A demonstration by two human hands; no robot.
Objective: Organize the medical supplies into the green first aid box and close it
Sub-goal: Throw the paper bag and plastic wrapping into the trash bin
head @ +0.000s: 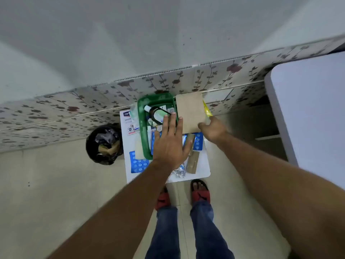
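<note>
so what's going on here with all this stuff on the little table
A person is packing medical supplies into an open green box on a small white table. The left hand hovers flat and open over the box, which already holds a dark bottle. The right hand grips a brown envelope beside it. Blue pill strips lie outside the box.

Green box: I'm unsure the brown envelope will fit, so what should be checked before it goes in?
1. Box open: ok, no lid over it.
2. Right hand grips the envelope at its near corner: ok.
3. Envelope clear of the box: not ok, it lies beside the right rim and may overlap it.
4. Room inside: not ok, a bottle and packets fill the far end.
5. Left hand out of the way: not ok, it is spread over the box.
6. Lid located: cannot tell.
</note>
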